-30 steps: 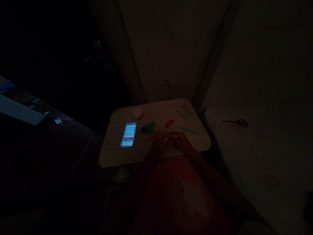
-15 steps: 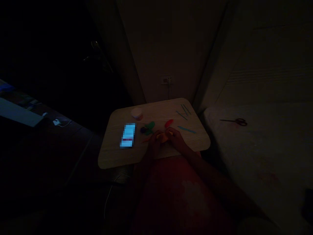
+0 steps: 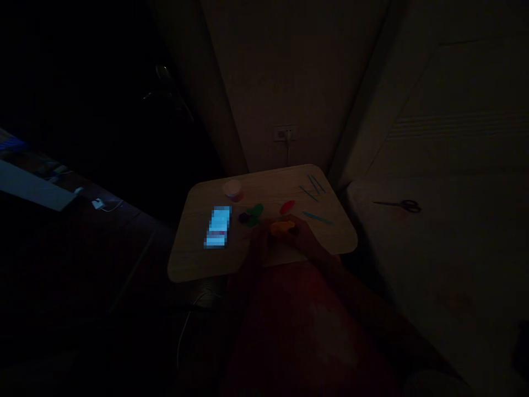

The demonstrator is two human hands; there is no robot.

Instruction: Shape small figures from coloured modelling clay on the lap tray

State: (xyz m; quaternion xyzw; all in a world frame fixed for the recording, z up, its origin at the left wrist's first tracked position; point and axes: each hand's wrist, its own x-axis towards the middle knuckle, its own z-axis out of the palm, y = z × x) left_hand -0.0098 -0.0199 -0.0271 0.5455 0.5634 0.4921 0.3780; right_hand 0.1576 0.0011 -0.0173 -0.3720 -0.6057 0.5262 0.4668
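In dim light, a lump of what looks like orange modelling clay (image 3: 281,227) is between my hands at the table's near edge. My right hand (image 3: 303,237) is closed around its right end. My left hand (image 3: 259,241) has its fingers curled at the left end, their tips mostly lost in shadow. Just beyond lie a red clay piece (image 3: 287,207), a green clay piece (image 3: 255,211) and a small dark purple lump (image 3: 243,218). To the right rests a blue flat stick (image 3: 317,218).
A lit phone (image 3: 218,227) lies on the left of the small wooden table (image 3: 185,253), with a lidded tub (image 3: 233,190) behind it. Thin sticks (image 3: 314,186) lie at the back right. Scissors (image 3: 399,205) rest on a pale surface to the right.
The orange clay has turned in my hands and shows more of its upper side. My right hand has shifted slightly around it. The view has moved a little.
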